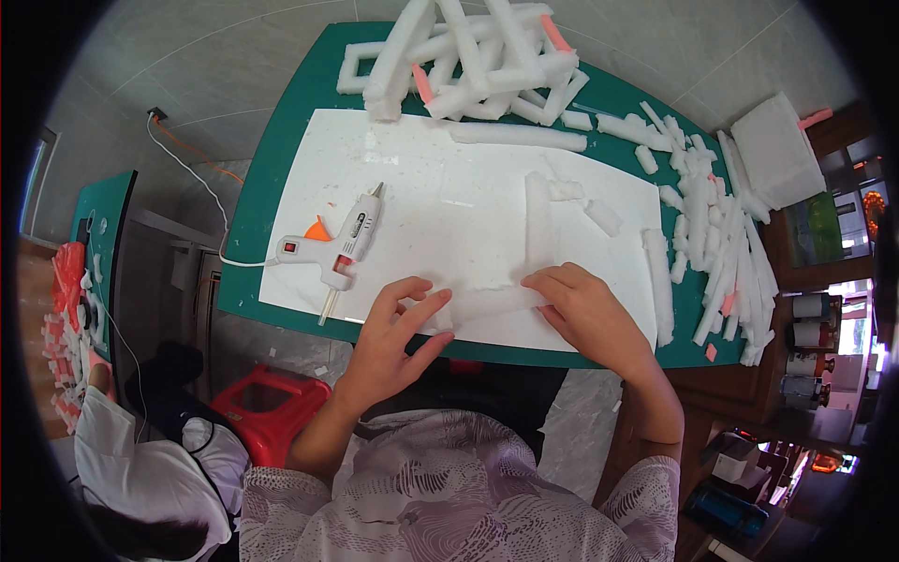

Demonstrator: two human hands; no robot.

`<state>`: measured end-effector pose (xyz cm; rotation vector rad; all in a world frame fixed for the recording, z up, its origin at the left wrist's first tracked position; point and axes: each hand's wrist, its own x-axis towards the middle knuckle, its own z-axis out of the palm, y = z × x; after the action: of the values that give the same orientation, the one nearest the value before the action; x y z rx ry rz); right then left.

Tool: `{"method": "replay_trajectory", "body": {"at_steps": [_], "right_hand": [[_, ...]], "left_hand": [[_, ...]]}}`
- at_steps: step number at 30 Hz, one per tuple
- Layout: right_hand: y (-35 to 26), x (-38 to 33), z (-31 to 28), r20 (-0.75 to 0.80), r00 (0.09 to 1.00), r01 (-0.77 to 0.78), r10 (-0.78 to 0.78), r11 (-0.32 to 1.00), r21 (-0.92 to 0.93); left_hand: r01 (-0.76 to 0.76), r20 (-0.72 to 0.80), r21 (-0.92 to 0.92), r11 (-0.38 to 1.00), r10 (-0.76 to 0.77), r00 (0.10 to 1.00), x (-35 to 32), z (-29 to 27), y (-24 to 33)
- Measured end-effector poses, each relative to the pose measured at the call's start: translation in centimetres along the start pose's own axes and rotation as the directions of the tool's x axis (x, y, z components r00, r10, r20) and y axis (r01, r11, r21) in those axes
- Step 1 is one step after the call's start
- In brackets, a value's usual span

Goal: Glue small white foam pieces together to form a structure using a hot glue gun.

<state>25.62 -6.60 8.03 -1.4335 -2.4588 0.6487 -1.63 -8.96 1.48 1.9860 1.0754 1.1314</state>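
Note:
A white foam strip lies crosswise near the front edge of a white board. At its left end, the thumb and index finger of my left hand sit on either side of the foam, the other fingers loosely bent. My right hand pinches the right end from above, its fingertips partly hiding it. A longer foam strip runs away from me just beyond my right fingertips. Short foam pieces lie near it. Left of the strips, a white glue gun with an orange trigger rests on the board.
An assembled white foam frame stands at the back of the green table. Loose foam strips pile up at the right. The glue gun's cable runs off left. A red stool and another person are at lower left.

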Motion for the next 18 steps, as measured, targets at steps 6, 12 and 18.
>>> {"method": "replay_trajectory", "body": {"at_steps": [6, 12, 18], "right_hand": [[0.0, 0.0, 0.5, -0.034, 0.999, 0.008, -0.008, 1.000, -0.008], [0.0, -0.2, 0.6, -0.048, 0.999, 0.001, -0.001, 1.000, 0.000], [0.1, -0.1, 0.7, -0.046, 0.999, 0.013, -0.013, 1.000, -0.009]], "left_hand": [[0.017, 0.093, 0.008, 1.000, -0.018, 0.996, -0.5, -0.1, -0.9], [-0.072, -0.007, 0.070, 0.995, 0.072, 0.997, -0.3, -0.1, -1.1], [-0.035, -0.035, 0.017, 0.999, 0.035, 0.999, -0.3, 0.0, -1.9]]}}
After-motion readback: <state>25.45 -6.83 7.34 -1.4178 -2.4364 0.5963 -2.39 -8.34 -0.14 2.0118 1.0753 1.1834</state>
